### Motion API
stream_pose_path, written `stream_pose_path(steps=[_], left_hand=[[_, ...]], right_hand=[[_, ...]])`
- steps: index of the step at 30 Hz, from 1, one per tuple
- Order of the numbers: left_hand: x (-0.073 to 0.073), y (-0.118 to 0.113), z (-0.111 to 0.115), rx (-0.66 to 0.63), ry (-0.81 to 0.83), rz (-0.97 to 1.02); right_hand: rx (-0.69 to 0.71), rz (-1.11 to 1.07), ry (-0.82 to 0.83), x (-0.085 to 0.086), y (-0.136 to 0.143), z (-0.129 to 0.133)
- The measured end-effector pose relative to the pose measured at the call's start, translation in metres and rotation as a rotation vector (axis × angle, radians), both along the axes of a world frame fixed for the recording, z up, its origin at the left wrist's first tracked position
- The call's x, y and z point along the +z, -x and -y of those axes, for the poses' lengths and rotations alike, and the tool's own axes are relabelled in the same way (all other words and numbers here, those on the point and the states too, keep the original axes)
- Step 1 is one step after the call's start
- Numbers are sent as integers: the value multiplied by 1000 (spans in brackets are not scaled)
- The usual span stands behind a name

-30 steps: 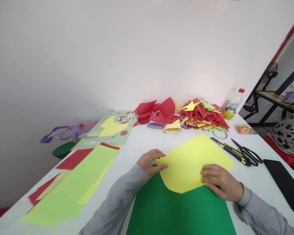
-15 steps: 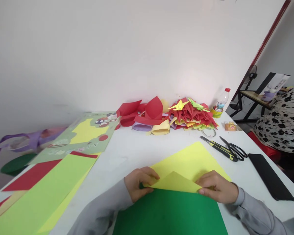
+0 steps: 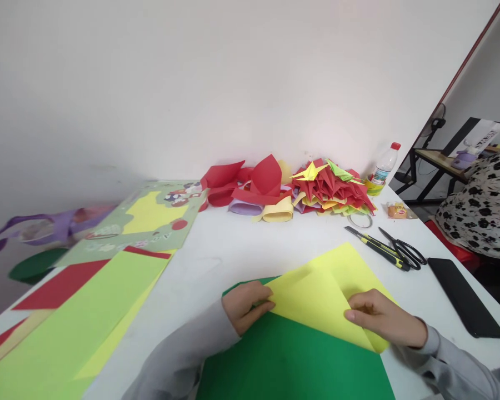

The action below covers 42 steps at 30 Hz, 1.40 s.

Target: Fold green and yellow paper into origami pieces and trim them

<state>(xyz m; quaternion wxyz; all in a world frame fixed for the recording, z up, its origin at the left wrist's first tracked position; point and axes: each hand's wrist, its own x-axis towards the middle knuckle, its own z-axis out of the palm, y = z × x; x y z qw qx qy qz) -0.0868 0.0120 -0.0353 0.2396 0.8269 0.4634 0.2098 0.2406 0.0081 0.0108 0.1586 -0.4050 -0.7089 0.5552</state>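
A yellow sheet of paper (image 3: 308,303) lies over a green sheet (image 3: 291,355), with its near part folded back across the rest. My left hand (image 3: 248,305) pinches the left end of the yellow fold between thumb and fingers. On the right side, my right hand (image 3: 379,316) grips the edge of the folded yellow layer, thumb on top. The green sheet shows below the fold and also behind my left hand.
Right of the paper lie a utility knife (image 3: 379,247), scissors (image 3: 404,250) and a black phone-like slab (image 3: 464,297). Folded paper pieces (image 3: 331,189) and a bottle (image 3: 383,169) stand along the wall. Coloured sheets (image 3: 87,305) spread at left.
The yellow flap has been turned further over and now covers more of the sheet. Its near edge slants down to the right. The view has shifted slightly.
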Motion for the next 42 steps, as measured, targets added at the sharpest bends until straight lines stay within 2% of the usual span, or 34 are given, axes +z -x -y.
stream_pose_path(steps=[6, 9, 12, 14, 17, 18, 19, 21, 22, 25, 28, 31, 36, 39, 42], left_hand=[[-2, -18, 4, 147, -49, -52], [-5, -25, 7, 194, -62, -48], [-3, -29, 9, 236, -115, -32], [4, -33, 11, 292, -307, -44], [16, -48, 21, 352, -786, -122], [18, -55, 26, 344, -888, -114], [18, -65, 33, 296, -915, -84], [11, -85, 47, 195, -905, 26], [5, -94, 53, 189, -888, 40], [-15, -112, 65, 258, -848, 60], [-26, -114, 67, 282, -787, -3], [-30, -109, 65, 247, -736, -39], [-35, -107, 60, 239, -741, -17], [-35, -108, 59, 218, -739, -38], [-32, -109, 59, 237, -734, -47]], right_hand=[[-83, 74, 165, 14, 0, -12], [-55, 107, 169, 16, 3, -17], [-14, 173, 211, 12, 8, -12], [-46, 215, 260, 8, 11, -5], [-124, 259, 320, 7, 16, 3], [-145, 273, 332, 7, 17, 4], [-158, 284, 346, 8, 18, 5], [-159, 294, 391, 8, 20, 6], [-153, 295, 429, 8, 21, 6], [-127, 281, 509, 6, 21, 7], [-124, 259, 450, 5, 20, 4], [-174, 295, 383, 9, 20, -7], [-242, 276, 351, 12, 27, -42], [-258, 205, 276, 5, 31, -56], [-283, 119, 233, -7, 32, -59]])
